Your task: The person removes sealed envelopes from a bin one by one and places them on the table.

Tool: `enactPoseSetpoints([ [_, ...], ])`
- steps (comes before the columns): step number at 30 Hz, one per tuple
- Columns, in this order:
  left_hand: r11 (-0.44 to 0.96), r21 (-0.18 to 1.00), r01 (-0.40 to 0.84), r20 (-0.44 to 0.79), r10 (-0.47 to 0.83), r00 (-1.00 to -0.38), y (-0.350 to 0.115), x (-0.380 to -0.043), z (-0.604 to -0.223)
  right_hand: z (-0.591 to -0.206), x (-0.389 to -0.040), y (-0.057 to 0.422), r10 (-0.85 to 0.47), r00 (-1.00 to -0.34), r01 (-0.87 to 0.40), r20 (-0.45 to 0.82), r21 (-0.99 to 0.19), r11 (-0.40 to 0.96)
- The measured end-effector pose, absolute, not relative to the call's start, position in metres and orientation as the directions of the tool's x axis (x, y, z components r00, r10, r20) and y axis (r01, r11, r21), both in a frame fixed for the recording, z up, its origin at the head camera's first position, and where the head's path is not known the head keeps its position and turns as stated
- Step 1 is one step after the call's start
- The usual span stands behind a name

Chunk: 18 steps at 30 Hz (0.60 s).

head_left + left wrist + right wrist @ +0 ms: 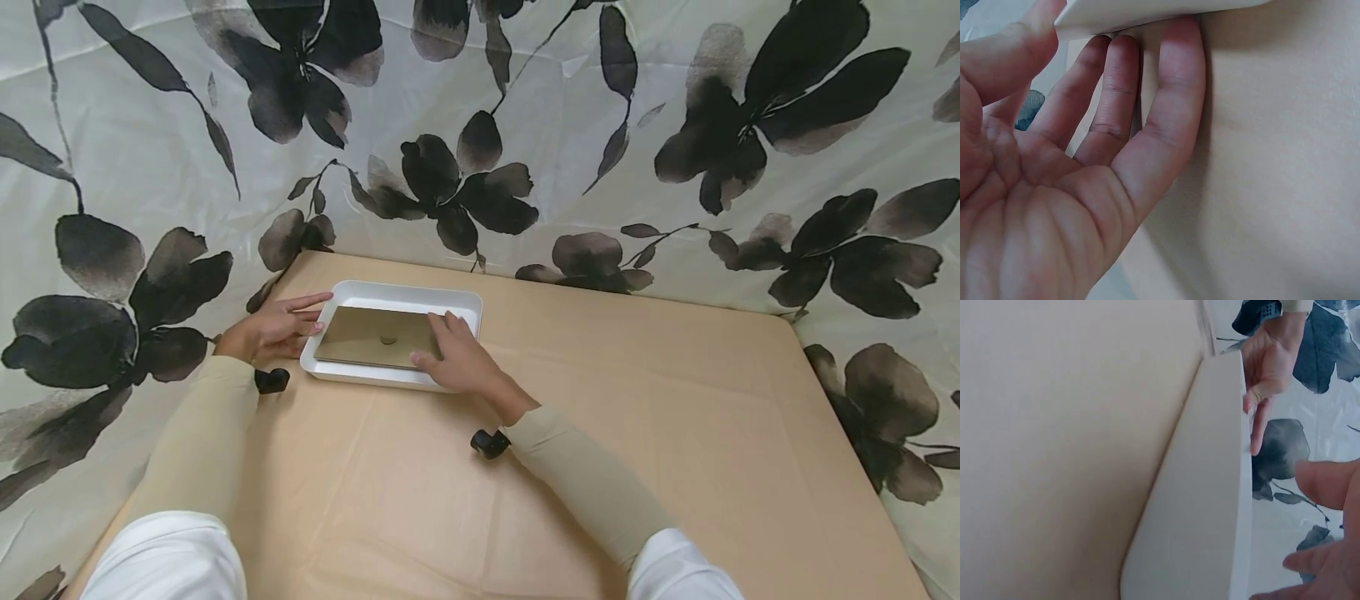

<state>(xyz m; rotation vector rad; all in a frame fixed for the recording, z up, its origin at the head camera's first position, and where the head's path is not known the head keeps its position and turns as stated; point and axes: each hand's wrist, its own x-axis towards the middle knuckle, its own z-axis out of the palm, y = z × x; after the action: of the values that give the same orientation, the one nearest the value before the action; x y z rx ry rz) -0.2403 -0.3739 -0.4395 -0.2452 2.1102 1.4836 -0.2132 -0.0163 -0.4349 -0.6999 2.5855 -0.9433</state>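
A shallow white tray (465, 304) stands on the table, and a flat, gold-brown rectangular slab (367, 337) with a small dark mark at its middle lies inside it. My left hand (273, 329) is at the tray's left end. In the left wrist view its bent fingers (1175, 106) reach the tray's lower edge, while the thumb lies up by the rim. Over the slab's right end is my right hand (465, 358), fingers extended and thumb spread apart near the front edge. Its palm side is hidden in the head view.
A tan cover (637, 400) lies over the table, whose back edge runs close behind the tray. White cloth with dark flowers (465, 192) hangs behind and along both sides. A small black device (490, 444) sits at the right wrist, another (272, 381) at the left.
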Motion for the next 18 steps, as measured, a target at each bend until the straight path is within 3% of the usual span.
enactPoseSetpoints([
  [12,0.369,0.811,-0.453,-0.531,0.142,-0.835,-0.3699,-0.2392,-0.4383,-0.4405,-0.213,-0.0259,-0.422,-0.886,-0.094,-0.193,-0.815,0.571],
  [18,0.372,0.813,-0.448,-0.529,0.15,-0.835,-0.3715,-0.2404,-0.4374,-0.4346,-0.215,-0.0233,-0.414,-0.859,0.141,-0.302,-0.916,0.375],
])
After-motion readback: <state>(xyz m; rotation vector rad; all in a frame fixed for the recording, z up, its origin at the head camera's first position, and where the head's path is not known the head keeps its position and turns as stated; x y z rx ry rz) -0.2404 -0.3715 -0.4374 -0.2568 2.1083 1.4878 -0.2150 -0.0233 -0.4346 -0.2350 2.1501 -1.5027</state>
